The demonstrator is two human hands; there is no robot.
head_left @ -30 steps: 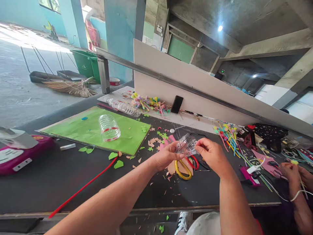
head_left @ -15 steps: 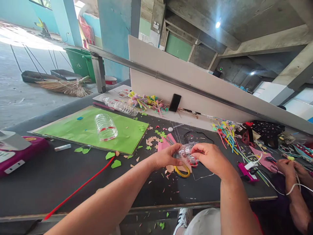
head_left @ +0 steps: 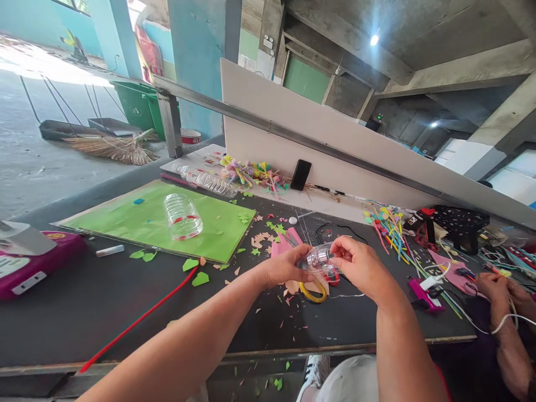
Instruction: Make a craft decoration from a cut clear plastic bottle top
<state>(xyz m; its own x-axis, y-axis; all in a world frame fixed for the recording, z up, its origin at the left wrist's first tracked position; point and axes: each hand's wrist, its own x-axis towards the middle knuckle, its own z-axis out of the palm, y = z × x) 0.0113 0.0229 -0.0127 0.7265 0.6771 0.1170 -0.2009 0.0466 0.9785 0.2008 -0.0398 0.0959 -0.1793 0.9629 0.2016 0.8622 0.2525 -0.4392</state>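
Note:
Both my hands hold a small piece of clear plastic bottle (head_left: 319,258) just above the dark table (head_left: 104,301). My left hand (head_left: 285,267) pinches its left side. My right hand (head_left: 359,266) grips its right side with the fingers curled over it. Under my hands lie scissors with a yellow and a red handle (head_left: 315,292) and a pink paper piece (head_left: 281,244). Scraps of green and peach paper lie scattered around them.
A green sheet (head_left: 138,223) carries a cut clear bottle (head_left: 182,216); another bottle (head_left: 207,182) lies behind. A red cord (head_left: 138,320) crosses the front left, a pink box (head_left: 33,262) sits far left. Coloured straws (head_left: 391,229), a phone (head_left: 301,175) and another person's hands (head_left: 502,287) are to the right.
My hands have drawn the clear plastic piece closer together and turned it; my right hand's fingers now curl over it. The view shifted slightly.

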